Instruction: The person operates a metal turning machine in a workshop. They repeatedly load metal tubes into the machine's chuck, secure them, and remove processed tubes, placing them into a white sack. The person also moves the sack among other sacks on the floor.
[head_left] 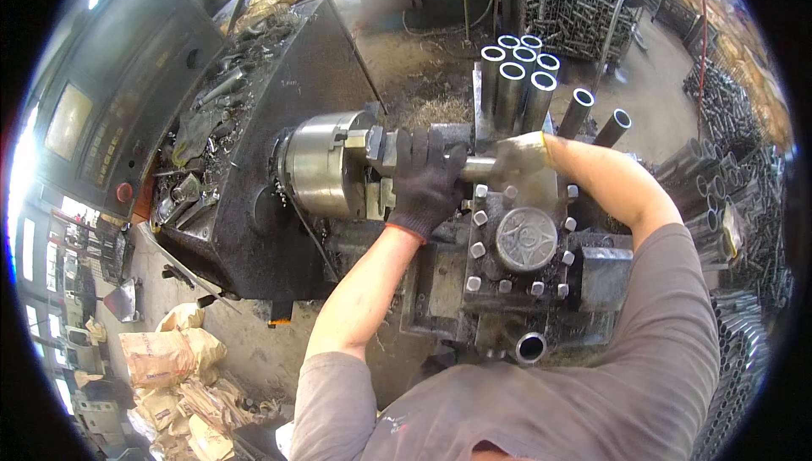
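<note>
My left hand [427, 180], in a dark glove with a red cuff, lies beside the jaws of the lathe chuck [326, 165]. Its fingers bend over a bright round metal bar [480, 168]. The bar comes out to the right of the glove. My right hand [521, 161], in a pale glove, reaches across from the right to the bar's other end. Motion smears its fingers, so its grip is unclear. Just below it stands the square tool post [526, 239], ringed with bolts and topped by a round cap.
Several steel tubes [511, 80] stand upright behind my right hand. One short tube [531, 348] sits below the tool post. The dark headstock [279, 165] is at the left. Metal baskets [575, 8] of parts, stacked tubes [736, 334] and paper sacks [169, 355] lie around.
</note>
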Demonstrator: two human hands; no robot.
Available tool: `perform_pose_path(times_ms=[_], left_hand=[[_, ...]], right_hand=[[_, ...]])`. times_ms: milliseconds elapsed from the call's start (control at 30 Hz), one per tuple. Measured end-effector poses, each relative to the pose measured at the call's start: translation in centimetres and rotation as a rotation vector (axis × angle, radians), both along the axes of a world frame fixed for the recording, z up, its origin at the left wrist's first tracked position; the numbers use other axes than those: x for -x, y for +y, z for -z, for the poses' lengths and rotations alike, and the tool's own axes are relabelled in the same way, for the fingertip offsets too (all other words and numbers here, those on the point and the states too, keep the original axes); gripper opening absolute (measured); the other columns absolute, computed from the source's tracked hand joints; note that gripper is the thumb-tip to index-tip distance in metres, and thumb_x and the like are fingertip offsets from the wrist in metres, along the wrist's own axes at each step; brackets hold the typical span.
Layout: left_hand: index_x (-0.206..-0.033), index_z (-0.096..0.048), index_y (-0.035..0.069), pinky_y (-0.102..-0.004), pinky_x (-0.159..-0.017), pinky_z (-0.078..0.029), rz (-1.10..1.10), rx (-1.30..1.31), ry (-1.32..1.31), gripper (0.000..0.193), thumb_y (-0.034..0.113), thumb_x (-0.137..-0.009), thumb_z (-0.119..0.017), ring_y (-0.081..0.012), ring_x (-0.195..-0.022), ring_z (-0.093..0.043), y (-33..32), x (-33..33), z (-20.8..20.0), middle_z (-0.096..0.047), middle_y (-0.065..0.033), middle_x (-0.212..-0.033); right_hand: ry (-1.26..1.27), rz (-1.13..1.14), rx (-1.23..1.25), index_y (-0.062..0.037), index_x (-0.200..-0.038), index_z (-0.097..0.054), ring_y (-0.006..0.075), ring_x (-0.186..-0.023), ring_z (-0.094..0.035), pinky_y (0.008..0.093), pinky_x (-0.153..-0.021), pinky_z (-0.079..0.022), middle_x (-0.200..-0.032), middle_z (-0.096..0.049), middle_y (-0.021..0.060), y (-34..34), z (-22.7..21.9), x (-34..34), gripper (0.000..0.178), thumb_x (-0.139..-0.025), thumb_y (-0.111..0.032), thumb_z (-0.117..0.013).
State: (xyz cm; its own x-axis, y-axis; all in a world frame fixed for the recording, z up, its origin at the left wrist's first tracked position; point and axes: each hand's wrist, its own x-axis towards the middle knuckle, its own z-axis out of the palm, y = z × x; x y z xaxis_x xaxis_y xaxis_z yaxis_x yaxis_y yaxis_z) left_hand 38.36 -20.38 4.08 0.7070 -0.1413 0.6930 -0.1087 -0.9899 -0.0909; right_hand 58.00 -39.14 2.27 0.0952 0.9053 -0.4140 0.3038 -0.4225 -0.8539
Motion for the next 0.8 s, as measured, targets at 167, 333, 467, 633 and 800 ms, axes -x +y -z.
perform_pose_path(times_ms=[167,333,467,633,800], left_hand=[[-0.116,-0.066,0.015,-0.0665,-0.119,-0.034,0.055,-0.091,-0.037,0.038,0.036,-0.085,-0.069,-0.0424,-0.127,-0.057,-0.1,-0.8,0.6,-0.062,-0.0208,-0.128],[-0.107,-0.065,0.006,-0.0645,-0.118,-0.038,0.076,-0.184,-0.047,0.030,0.024,-0.083,-0.067,-0.0402,-0.125,-0.059,-0.3,-2.6,0.9,-0.065,-0.0205,-0.120],[-0.104,-0.069,0.003,-0.0625,-0.123,-0.034,0.133,-0.171,0.081,0.028,0.021,-0.084,-0.064,-0.0393,-0.120,-0.062,-0.1,-2.7,1.1,-0.068,-0.0191,-0.109],[-0.106,-0.069,0.007,-0.0582,-0.122,-0.036,0.156,-0.128,0.056,0.027,0.023,-0.085,-0.063,-0.0358,-0.115,-0.064,0.4,-3.0,1.6,-0.068,-0.0157,-0.108],[-0.109,-0.069,0.009,-0.0550,-0.116,-0.042,0.273,-0.003,0.021,0.024,0.020,-0.088,-0.065,-0.0344,-0.117,-0.065,0.5,-1.2,-0.6,-0.070,-0.0147,-0.115]], right_hand=[[-0.575,-0.156,-0.113,-0.0048,-0.128,-0.071,0.0218,-0.087,-0.073,0.0370,-0.079,-0.058,-0.106,-0.078,0.0120,-1.3,-0.4,1.2,0.044,-0.088,-0.021,-0.080],[-0.806,0.023,-0.148,0.0008,-0.124,-0.069,0.0355,-0.086,-0.075,0.0430,-0.075,-0.059,-0.098,-0.078,0.0209,-1.3,-2.0,3.2,0.048,-0.087,-0.028,-0.081],[-0.537,0.026,0.055,-0.0011,-0.128,-0.067,0.0319,-0.084,-0.076,0.0430,-0.075,-0.059,-0.094,-0.079,0.0175,-0.8,-2.6,3.0,0.050,-0.086,-0.025,-0.082],[-0.675,-0.031,-0.096,-0.0008,-0.128,-0.067,0.0350,-0.097,-0.075,0.0439,-0.085,-0.058,-0.108,-0.077,0.0223,-0.9,-2.6,2.8,0.054,-0.086,-0.030,-0.083],[-0.806,-0.053,-0.194,-0.0008,-0.124,-0.069,0.0378,-0.096,-0.075,0.0452,-0.081,-0.058,-0.106,-0.076,0.0242,-1.0,-2.9,3.1,0.050,-0.087,-0.032,-0.083]])
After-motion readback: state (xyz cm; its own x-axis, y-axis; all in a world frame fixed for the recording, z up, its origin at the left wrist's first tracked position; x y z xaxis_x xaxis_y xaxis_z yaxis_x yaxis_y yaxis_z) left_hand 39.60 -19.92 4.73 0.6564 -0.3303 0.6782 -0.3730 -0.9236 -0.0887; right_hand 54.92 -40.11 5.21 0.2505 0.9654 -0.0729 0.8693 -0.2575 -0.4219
